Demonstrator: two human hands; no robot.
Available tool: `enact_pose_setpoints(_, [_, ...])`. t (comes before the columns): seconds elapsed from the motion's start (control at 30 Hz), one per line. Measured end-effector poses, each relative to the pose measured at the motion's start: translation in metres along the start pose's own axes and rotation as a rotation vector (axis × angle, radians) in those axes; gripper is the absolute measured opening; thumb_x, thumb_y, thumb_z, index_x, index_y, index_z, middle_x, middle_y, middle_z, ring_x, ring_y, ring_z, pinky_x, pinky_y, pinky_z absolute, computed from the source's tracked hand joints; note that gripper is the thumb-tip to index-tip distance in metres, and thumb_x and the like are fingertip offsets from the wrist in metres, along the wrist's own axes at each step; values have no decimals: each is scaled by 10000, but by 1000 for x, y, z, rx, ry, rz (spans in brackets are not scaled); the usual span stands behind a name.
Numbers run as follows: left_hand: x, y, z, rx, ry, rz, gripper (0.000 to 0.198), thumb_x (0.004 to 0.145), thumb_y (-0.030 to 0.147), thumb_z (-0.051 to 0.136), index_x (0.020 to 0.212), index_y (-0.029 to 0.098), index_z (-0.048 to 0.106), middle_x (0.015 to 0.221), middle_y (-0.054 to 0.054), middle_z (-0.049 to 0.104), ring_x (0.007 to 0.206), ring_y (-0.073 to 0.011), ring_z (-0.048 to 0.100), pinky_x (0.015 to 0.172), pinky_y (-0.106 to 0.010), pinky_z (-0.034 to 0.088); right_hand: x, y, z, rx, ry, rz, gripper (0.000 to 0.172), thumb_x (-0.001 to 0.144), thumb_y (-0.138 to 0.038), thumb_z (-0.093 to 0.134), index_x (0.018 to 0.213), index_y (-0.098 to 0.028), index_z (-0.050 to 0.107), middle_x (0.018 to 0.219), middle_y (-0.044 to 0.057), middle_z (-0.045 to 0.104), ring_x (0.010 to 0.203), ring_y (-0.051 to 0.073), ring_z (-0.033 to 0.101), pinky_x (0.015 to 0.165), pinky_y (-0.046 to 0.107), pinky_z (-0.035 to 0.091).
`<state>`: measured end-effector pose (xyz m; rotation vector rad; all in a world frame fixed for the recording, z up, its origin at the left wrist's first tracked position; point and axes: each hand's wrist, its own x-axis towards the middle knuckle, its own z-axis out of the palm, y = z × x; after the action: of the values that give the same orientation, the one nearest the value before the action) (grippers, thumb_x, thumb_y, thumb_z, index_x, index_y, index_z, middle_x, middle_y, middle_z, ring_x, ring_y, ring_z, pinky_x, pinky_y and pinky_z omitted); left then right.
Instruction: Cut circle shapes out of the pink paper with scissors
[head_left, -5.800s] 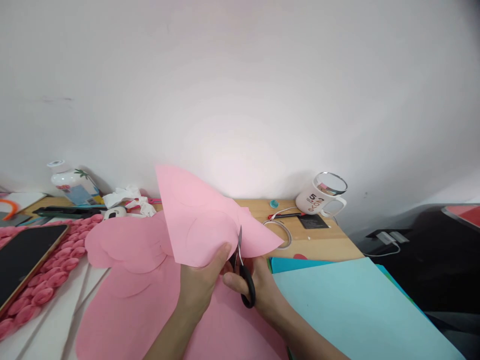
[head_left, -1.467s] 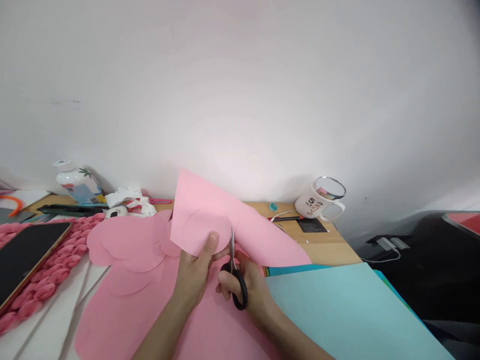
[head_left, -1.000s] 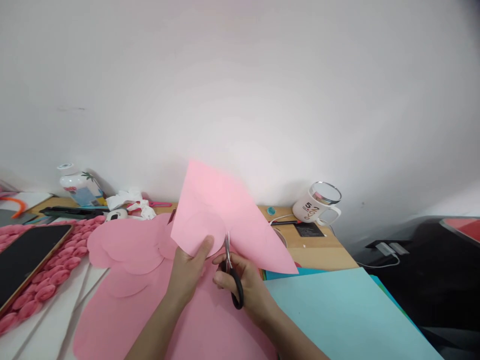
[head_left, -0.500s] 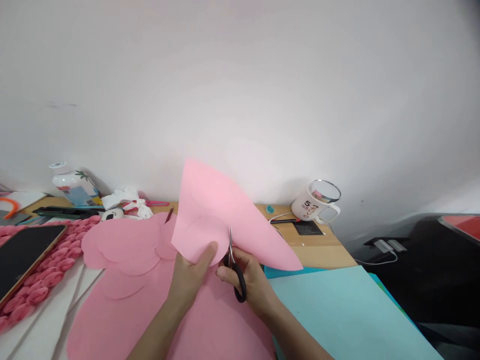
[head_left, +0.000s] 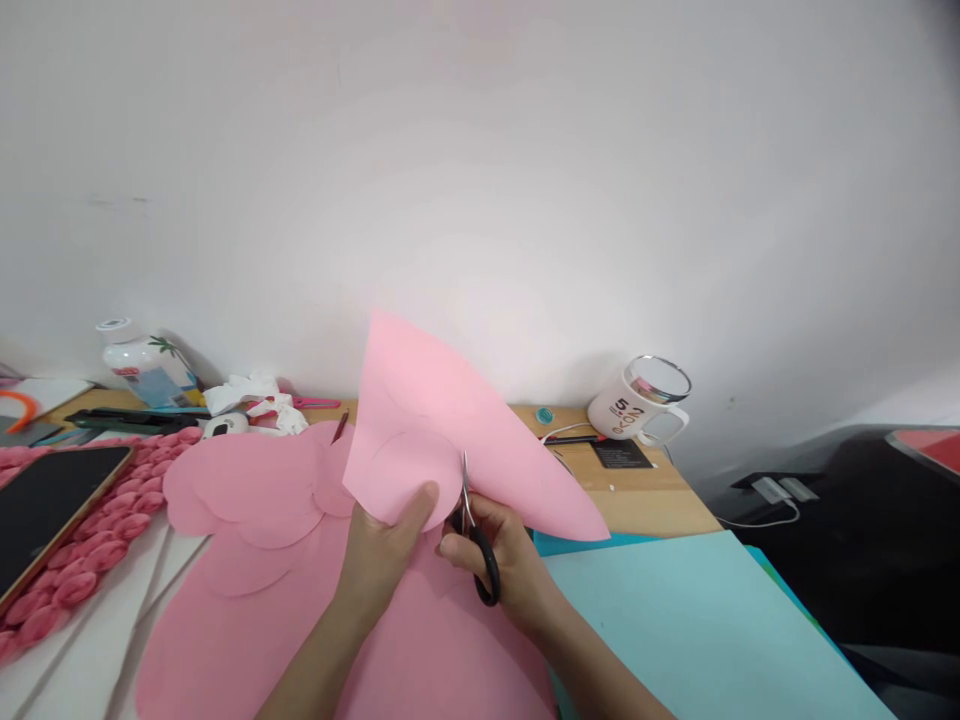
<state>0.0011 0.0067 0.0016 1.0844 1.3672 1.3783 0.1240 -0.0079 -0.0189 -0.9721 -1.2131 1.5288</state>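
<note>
My left hand (head_left: 386,555) grips the lower edge of a pink paper sheet (head_left: 427,390), thumb on its front face. A rounded outline shows on the sheet above that thumb. In my right hand (head_left: 499,560) is a pair of scissors (head_left: 486,570) with black handles, its blades pointing up at the sheet beside the curve. The paper right of the blades bends away to a point. Beneath both hands lie several pink paper circles (head_left: 255,480) and larger pink paper (head_left: 450,650).
Light blue paper (head_left: 697,610) lies at the right, near a white mug (head_left: 634,400) on the wooden table (head_left: 652,510). On the left are a phone (head_left: 52,510) on a pink knitted mat (head_left: 97,555), a white bottle (head_left: 150,370) and crumpled tissue (head_left: 259,400).
The scissors and right hand have shifted slightly to the right along the curve. My left hand keeps its hold on the paper; the view has moved a little.
</note>
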Motion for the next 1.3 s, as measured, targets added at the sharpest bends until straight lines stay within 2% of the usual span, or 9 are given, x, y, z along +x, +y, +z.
enact_pose_setpoints(0.53, [0,4,-2,-1,-5,5,392,647,323,658,995,147,632,917,-83,707,911,-254,632,779,-343,511,0,1,-1,-11,12,-10,316,636,-407,714,669,-159,521,592,-42,408,563,101,336,515,232,265])
enact_pose_setpoints(0.73, [0,7,-1,-9,0,-18,348,651,326,640,948,144,636,867,-76,713,868,-256,643,731,-338,523,1,2,0,-7,7,-6,285,656,-397,695,658,-163,532,582,-38,440,551,104,372,525,238,298])
enact_pose_setpoints(0.87, [2,6,-4,2,-42,-36,311,638,355,648,868,145,649,853,-81,715,874,-262,641,727,-341,526,1,2,0,-3,8,2,299,636,-410,705,679,-165,540,574,-34,466,540,107,392,523,241,315])
enact_pose_setpoints(1.0, [3,5,-6,-6,-34,-38,345,626,342,662,911,148,648,887,-84,713,888,-259,639,744,-343,521,0,2,0,1,12,26,296,635,-406,703,680,-167,534,538,-46,449,525,104,398,513,236,310])
enact_pose_setpoints(1.17, [4,7,-6,-10,-72,-50,298,634,359,654,837,141,653,852,-84,714,849,-255,647,715,-333,526,0,2,0,6,15,33,285,642,-389,698,686,-164,528,516,-51,453,503,96,380,492,230,302])
enact_pose_setpoints(1.3, [4,8,-7,-12,-56,-31,278,644,342,650,843,147,649,843,-73,714,831,-241,650,705,-317,526,0,2,0,-7,3,13,265,663,-368,685,663,-161,520,505,-52,456,489,88,372,485,226,294])
